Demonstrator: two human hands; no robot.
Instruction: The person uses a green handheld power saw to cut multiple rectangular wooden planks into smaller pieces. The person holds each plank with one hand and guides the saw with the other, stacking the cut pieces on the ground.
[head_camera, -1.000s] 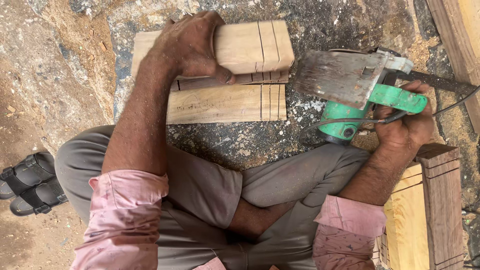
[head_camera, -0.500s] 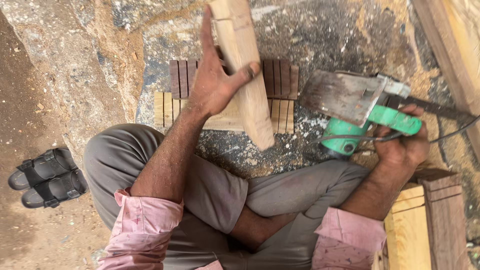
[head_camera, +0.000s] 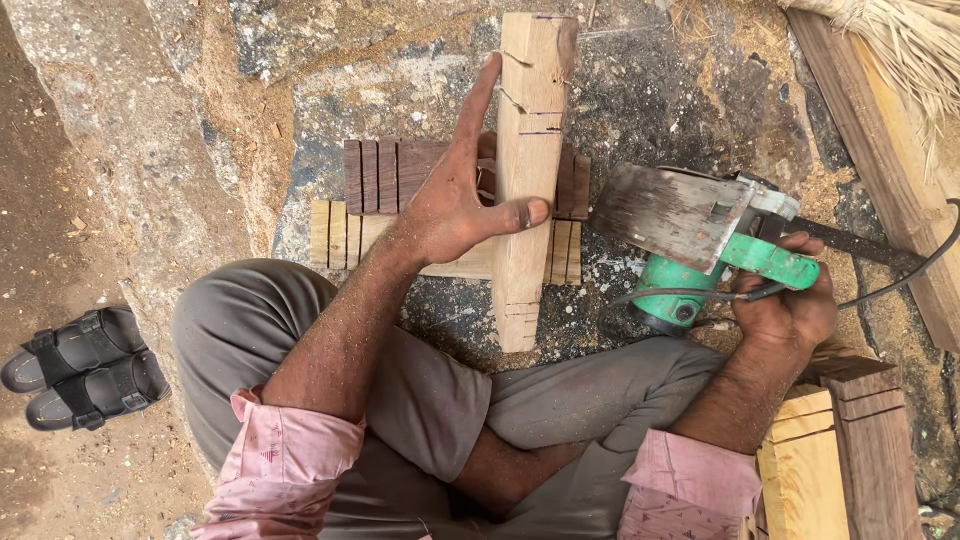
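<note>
My left hand (head_camera: 462, 200) holds a long pale wooden block (head_camera: 528, 130) lifted above the ground, thumb across its face and fingers stretched along its left side. The block has notches and pencil lines on it. Under it lie a dark grooved wooden piece (head_camera: 385, 175) and a pale grooved piece (head_camera: 340, 232) on the stone floor. My right hand (head_camera: 790, 305) grips the green handle of an electric circular saw (head_camera: 700, 245), which rests to the right of the block with its metal guard facing up.
Black sandals (head_camera: 85, 365) lie at the left on the dirt. Stacked wooden pieces (head_camera: 840, 450) stand at the lower right, long planks (head_camera: 880, 150) run along the right edge, and a straw broom (head_camera: 910, 40) sits at the top right. My crossed legs fill the foreground.
My left hand picked the pale block off the two grooved pieces and turned it upright, lengthwise away from me. The saw in my right hand has stayed in place.
</note>
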